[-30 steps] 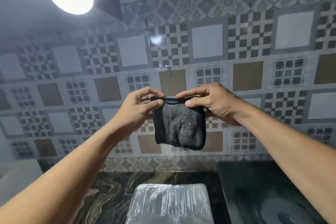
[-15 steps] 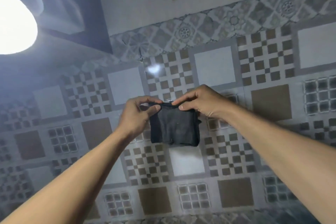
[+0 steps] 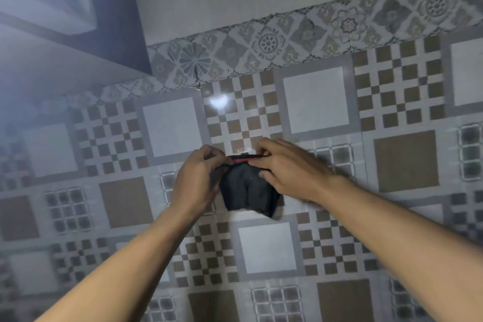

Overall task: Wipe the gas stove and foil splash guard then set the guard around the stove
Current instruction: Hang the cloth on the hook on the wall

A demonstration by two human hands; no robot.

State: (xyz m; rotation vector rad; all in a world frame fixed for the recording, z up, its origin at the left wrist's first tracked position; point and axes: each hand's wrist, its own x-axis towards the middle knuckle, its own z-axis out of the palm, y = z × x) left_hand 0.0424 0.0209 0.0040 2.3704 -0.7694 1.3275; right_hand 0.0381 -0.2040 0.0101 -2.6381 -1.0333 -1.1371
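A small dark cloth (image 3: 248, 191) hangs against the patterned tile wall at arm's reach. My left hand (image 3: 198, 178) pinches its upper left corner and my right hand (image 3: 290, 172) pinches its upper right edge, both raised high. A thin dark loop with a bit of red (image 3: 244, 158) shows along the cloth's top edge, right at the wall. The stove and the foil splash guard are out of view.
The tiled wall (image 3: 313, 102) fills the view, with a floral border strip (image 3: 269, 42) above it. A dark panel (image 3: 115, 8) and a pale fixture (image 3: 52, 0) sit at the upper left.
The view has tilted further up, so the counter, foil guard and lamp left the frame. Both hands carried the cloth higher and closer to the wall, and the cloth looks more bunched.
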